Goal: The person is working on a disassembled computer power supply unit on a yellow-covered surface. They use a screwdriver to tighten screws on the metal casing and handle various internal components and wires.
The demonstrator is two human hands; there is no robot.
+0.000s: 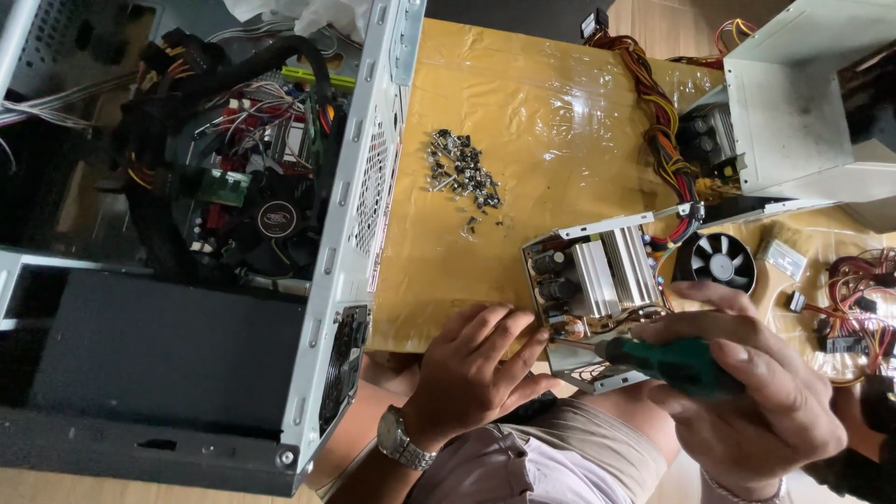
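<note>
My right hand [747, 392] grips a green-handled screwdriver [677, 362], its tip pointing left into an opened power supply unit [597, 280] with silver heat sinks and dark capacitors. My left hand [476, 373], with a wristwatch, rests its fingertips on the near left corner of that unit's metal frame. The unit sits at the near edge of a table [523, 121] covered in yellow taped paper.
An open computer case [215, 215] full of cables lies on the left. A pile of several screws [462, 173] sits mid-table. A black fan [716, 261], coloured cable bundles [665, 121] and another grey metal box [803, 103] are on the right.
</note>
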